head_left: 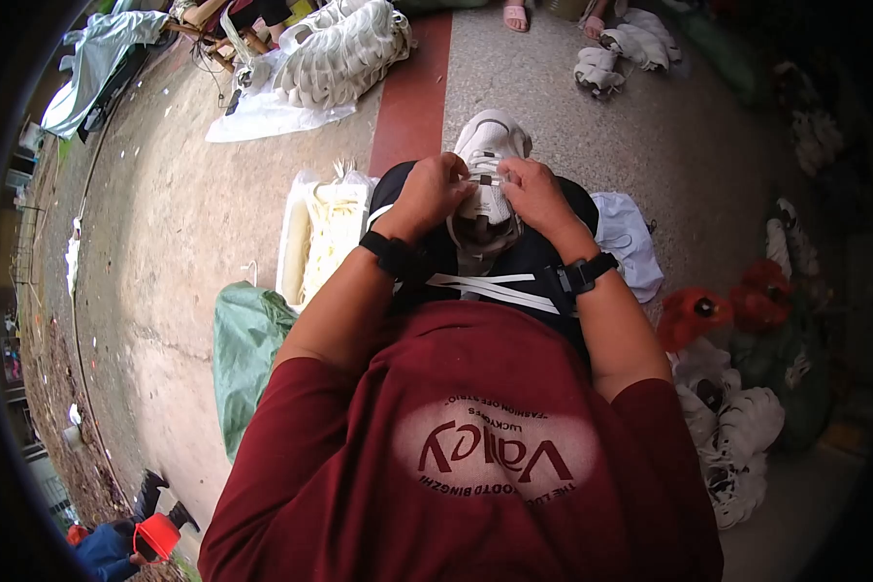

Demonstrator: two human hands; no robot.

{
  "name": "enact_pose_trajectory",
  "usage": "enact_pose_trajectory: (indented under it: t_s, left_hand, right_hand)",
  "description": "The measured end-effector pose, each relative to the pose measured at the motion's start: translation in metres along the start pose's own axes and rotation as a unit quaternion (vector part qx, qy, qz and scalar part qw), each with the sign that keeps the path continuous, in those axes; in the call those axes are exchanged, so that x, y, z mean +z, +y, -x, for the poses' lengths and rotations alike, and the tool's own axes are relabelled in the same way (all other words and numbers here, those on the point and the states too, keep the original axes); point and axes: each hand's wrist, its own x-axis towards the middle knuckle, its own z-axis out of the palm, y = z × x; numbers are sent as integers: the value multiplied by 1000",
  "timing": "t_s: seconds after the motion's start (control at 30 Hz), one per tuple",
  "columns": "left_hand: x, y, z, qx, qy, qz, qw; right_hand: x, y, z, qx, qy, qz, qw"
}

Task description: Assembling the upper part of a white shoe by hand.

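A white sneaker (495, 132) sits on my lap between my thighs, its toe pointing away from me and its dark opening toward me. White laces (483, 161) cross over its tongue. My left hand (435, 192) is at the left eyelet edge with fingers pinched together, apparently on the lace. At the opposite edge, my right hand (538, 196) is also closed, thumb and forefinger pressed at the lace. The lace between the fingertips is too small to make out fully. White flat bands (495, 289) lie across my lap below the shoe.
By my left leg stands a white box (299, 233) of pale laces, with green cloth (247, 330) nearer. White shoes (344, 58) are heaped on plastic sheeting ahead. More shoes (742, 427) and red bags (694, 315) lie to the right. Another person's sandalled feet (516, 16) show at the top.
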Motion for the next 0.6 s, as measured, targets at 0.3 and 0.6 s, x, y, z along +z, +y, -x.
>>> enact_pose_trajectory:
  t_s: [0.3,0.6]
  left_hand:
    - [-3,-6,-15,-119,-79,80,987]
    - [-6,-22,-12,-77,-136,87,984]
  right_hand:
    - [4,-11,-25,-81,-52,229,969]
    - [23,23,-15,89,154,-55,983]
